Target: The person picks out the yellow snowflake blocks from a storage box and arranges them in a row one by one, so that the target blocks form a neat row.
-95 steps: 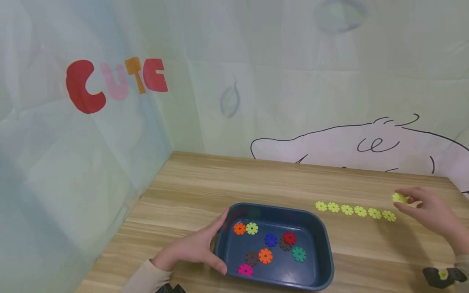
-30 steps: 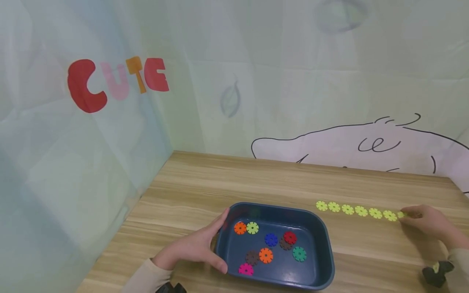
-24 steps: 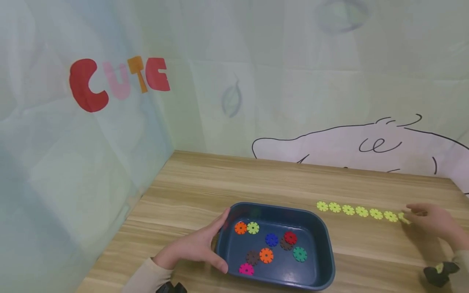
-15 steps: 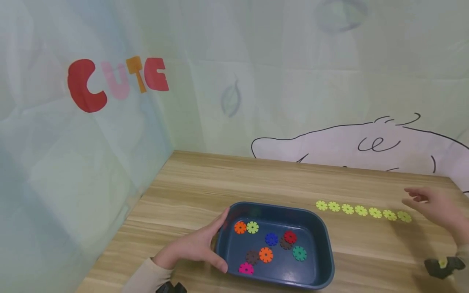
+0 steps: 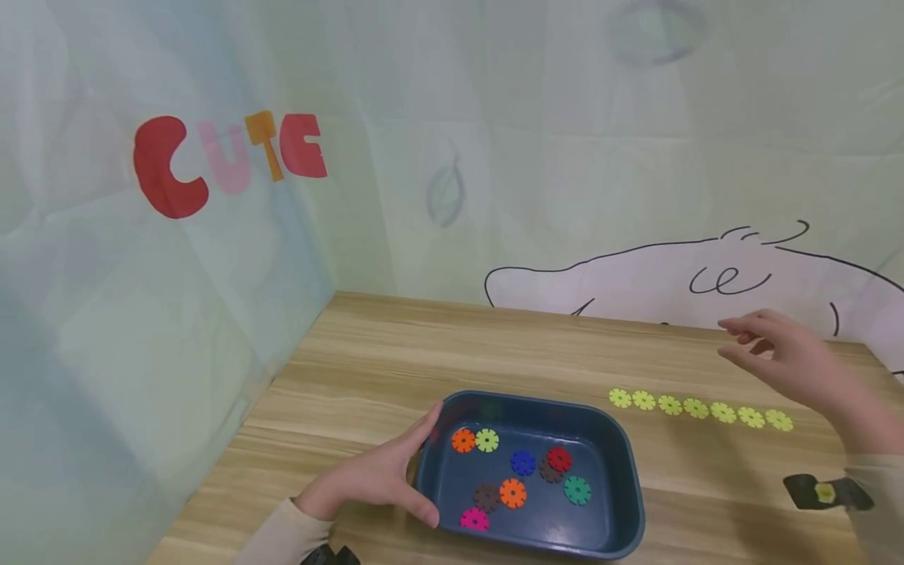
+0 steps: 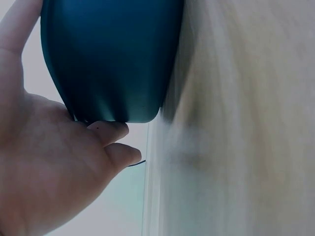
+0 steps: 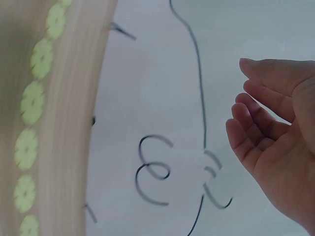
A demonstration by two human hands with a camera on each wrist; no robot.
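A dark blue plastic tray stands on the table. My left hand holds its left end, thumb at the near corner and fingers at the far one; the left wrist view has the hand against the tray's wall. Inside lie several slotted snowflake discs, among them a yellow-green disc, a blue disc and a green disc. To the tray's right runs a row of yellow-green snowflake discs. My right hand hovers above the row's right part, loosely bent and holding nothing.
The wooden table meets a pale fabric wall at the back, which bears a line drawing. Another fabric wall with coloured letters rises on the left. A dark strap sits at the right wrist.
My right hand set a yellow-green snowflake disc down at the row's right end and let it go. Since then it has risen and moved left. The left hand and the tray stay put.
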